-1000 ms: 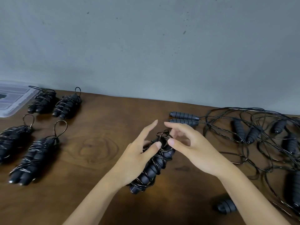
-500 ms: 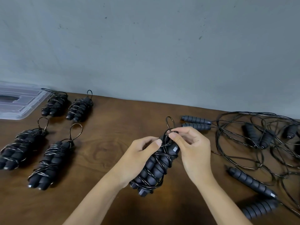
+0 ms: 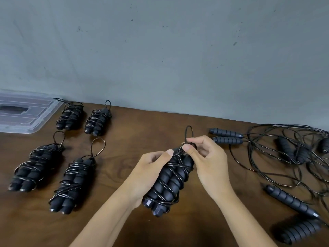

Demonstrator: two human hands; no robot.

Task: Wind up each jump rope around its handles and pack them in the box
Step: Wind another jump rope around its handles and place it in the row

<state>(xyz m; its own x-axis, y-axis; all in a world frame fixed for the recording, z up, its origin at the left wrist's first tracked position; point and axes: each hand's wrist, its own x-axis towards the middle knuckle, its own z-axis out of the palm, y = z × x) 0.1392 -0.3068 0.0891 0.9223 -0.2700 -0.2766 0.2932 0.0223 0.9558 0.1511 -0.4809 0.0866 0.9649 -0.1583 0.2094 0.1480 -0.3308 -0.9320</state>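
The left hand (image 3: 151, 168) is gripping a wound jump rope (image 3: 169, 180) above the table (image 3: 142, 125), black cord crisscrossing its ribbed handles. The right hand (image 3: 208, 157) is pinching the cord's end loop (image 3: 189, 133). Four wound bundles (image 3: 71, 182) are lying left, loose ropes (image 3: 284, 157) right, the clear box (image 3: 26, 113) sitting far left.

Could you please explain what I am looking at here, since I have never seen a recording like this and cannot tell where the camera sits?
The camera is worn on a person's head, looking down at their two bare hands; there is no machine. The left hand grips a wound jump rope, and the right hand pinches the cord at its top, beside the end loop. On the wooden table lie four finished bundles, a clear plastic box far left, and tangled unwound ropes at right.
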